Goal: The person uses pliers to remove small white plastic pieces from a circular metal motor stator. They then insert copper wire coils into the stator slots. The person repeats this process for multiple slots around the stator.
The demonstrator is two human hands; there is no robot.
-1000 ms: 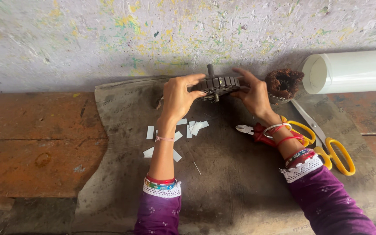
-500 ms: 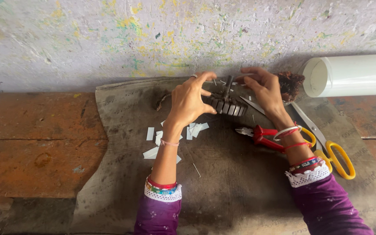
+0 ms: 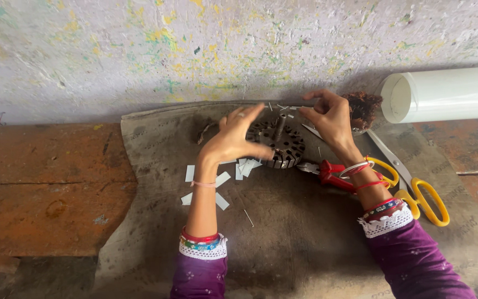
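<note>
1. At the far left lies the rust-brown worktop [image 3: 45,182], bare and stained, with a grey mat [image 3: 305,243] spread over its middle and right part.
2. Small white paper strips [image 3: 222,180] lie scattered on the mat, just beside the left wrist.
3. The left hand [image 3: 233,141] hovers with fingers spread and loosely curved, its grip wide open and holding nothing, just in front of the slotted metal core [image 3: 283,145].
4. The slotted metal core, a dark round disc with a short shaft standing up from its centre, rests on the mat near the wall, between the two hands.
5. The right hand [image 3: 330,116] is raised over the core's far right edge, thumb and fingertips pinched nearly together; whether they have hold of something thin I cannot tell.
6. Red-handled pliers [image 3: 333,173] lie under the right wrist.
7. Yellow-handled scissors [image 3: 416,191] lie just right of them.
8. A brown tangle of wire [image 3: 363,108] sits behind the right hand.
9. A white roll [image 3: 449,94] lies on its side at far right.
</note>
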